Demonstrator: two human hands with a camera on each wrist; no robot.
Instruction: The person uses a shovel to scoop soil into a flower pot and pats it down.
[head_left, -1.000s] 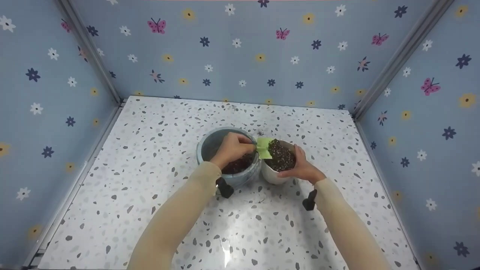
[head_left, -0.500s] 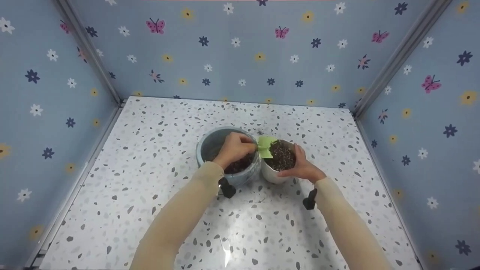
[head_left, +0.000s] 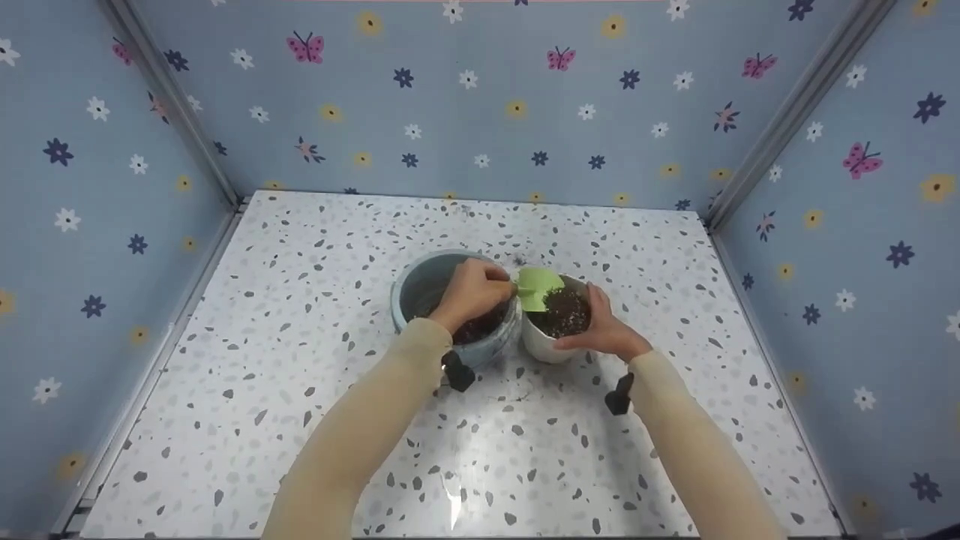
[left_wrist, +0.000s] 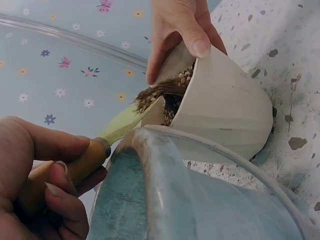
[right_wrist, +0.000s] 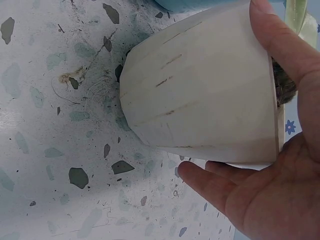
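Observation:
My left hand reaches across the blue pot and grips a garden trowel by its wooden handle. The trowel's green blade extends over the rim of the white pot, its tip against dark, speckled soil. In the left wrist view, soil clings at the blade's end. My right hand holds the white pot at its right side, thumb near the rim and fingers spread around the wall. Dark soil lies inside the blue pot, partly hidden by my left hand.
Both pots stand side by side, close together, on a white speckled tabletop. Small crumbs of dirt lie behind them, and a fine root-like strand lies in front. Flower-patterned panels close in the back and sides.
The trowel blade has shifted slightly right and turned, so more of its green face shows over the white pot. My left hand has moved slightly with it; my right hand keeps its hold.

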